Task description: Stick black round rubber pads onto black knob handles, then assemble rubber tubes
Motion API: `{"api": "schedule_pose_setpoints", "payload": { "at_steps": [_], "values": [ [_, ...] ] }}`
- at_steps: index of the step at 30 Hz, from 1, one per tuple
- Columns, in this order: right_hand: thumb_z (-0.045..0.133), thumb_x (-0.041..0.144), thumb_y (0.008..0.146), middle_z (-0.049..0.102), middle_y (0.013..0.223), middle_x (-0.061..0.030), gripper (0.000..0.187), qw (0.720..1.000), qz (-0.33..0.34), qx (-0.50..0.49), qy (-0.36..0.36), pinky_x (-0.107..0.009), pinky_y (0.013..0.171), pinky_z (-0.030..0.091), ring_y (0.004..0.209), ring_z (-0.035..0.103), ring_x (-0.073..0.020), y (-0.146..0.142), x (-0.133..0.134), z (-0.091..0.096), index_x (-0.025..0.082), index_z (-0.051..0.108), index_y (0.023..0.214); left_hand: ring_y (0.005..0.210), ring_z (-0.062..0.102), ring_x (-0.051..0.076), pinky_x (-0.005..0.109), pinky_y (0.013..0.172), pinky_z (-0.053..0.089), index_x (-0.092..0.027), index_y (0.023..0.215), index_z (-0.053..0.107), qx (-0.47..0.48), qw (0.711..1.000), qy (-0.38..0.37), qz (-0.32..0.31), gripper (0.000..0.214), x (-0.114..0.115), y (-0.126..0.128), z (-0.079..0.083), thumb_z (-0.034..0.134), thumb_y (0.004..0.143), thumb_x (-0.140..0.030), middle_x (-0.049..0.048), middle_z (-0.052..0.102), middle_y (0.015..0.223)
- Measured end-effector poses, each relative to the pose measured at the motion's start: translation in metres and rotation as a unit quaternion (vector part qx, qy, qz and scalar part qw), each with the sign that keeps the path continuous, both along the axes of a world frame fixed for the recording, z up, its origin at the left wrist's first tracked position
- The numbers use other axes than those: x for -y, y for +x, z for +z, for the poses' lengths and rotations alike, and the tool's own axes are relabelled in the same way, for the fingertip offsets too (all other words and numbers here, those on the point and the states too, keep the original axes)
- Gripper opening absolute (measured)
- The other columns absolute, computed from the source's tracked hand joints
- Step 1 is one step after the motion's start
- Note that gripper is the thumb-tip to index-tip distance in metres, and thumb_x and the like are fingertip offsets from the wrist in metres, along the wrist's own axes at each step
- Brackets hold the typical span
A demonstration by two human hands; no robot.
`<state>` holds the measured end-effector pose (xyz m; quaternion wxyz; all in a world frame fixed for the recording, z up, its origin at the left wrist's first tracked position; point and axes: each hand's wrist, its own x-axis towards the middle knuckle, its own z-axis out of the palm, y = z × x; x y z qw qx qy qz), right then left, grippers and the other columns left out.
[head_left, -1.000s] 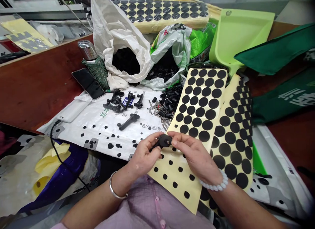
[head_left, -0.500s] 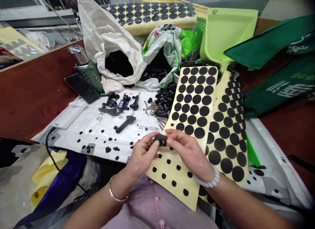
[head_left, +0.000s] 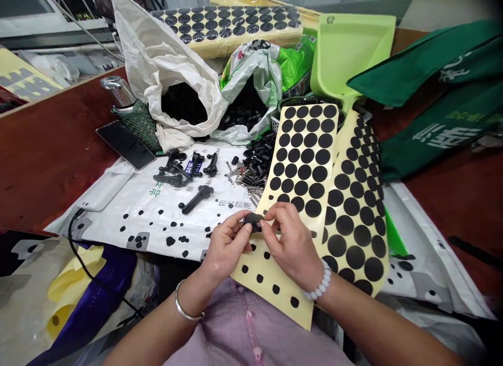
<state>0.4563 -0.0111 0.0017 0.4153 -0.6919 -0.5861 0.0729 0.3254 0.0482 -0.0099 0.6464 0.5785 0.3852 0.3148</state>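
My left hand (head_left: 226, 248) is closed around a small black round part (head_left: 254, 227), thumb and fingers at its left side. A flat black disc (head_left: 251, 217), like the round stickers on the sheet, lies over the part's top. My right hand (head_left: 291, 245) pinches at the right edge of the disc; its fingertips partly hide it. Beneath both hands lies a cream sticker sheet (head_left: 288, 190) with rows of black discs, and small black dots remain on its lower part. A second sheet of discs (head_left: 349, 214) lies to the right.
Black handle-shaped parts (head_left: 197, 199) lie at left centre, beside a pile of black caps and metal pins (head_left: 257, 164). Behind stand a white bag (head_left: 153, 77) and a green-white bag (head_left: 271, 72) of black parts. A phone (head_left: 126, 144) leans against a netted bottle (head_left: 135, 119). A green dustpan (head_left: 353, 51) stands behind.
My right hand has tipped and curled more over the black part, and the disc now shows flatter on top. The whole view has shifted slightly.
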Motion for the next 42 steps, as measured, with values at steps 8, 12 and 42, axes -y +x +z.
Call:
{"api": "schedule_pose_setpoints", "payload": {
  "at_steps": [8,12,42],
  "values": [
    [0.054,0.034,0.081,0.051,0.063,0.0023,0.015,0.978,0.017,-0.167,-0.124,-0.027,0.048,0.038,0.048,0.045,-0.0113,0.007,-0.004,0.002,0.021,0.049,0.078,0.045,0.052,0.007,0.02,0.048,0.044,-0.014,0.107,0.058,0.01,0.998,-0.047,-0.029,0.036,-0.004,-0.004,-0.004,0.058,0.079,-0.035,0.0002,0.064,0.071],
    [0.059,0.037,0.077,0.053,0.071,0.0015,0.024,0.955,0.041,-0.271,-0.112,-0.027,0.051,0.042,0.054,0.049,-0.0116,0.008,-0.008,0.004,0.02,0.048,0.089,0.045,0.053,0.006,0.02,0.049,0.043,-0.015,0.108,0.058,0.01,0.998,-0.047,-0.044,0.034,-0.004,-0.007,-0.005,0.057,0.08,-0.034,0.0002,0.064,0.072],
    [0.051,0.023,0.084,0.062,0.089,-0.0082,0.012,0.987,-0.058,0.14,0.058,-0.041,0.079,0.045,0.085,0.057,-0.0236,0.09,0.015,0.021,0.019,0.063,0.085,0.105,0.052,0.027,0.041,0.091,0.039,-0.017,0.119,0.053,-0.303,0.806,0.501,0.093,0.039,-0.039,-0.025,-0.002,0.05,0.083,-0.031,0.0132,0.057,0.112]
  ]
}}
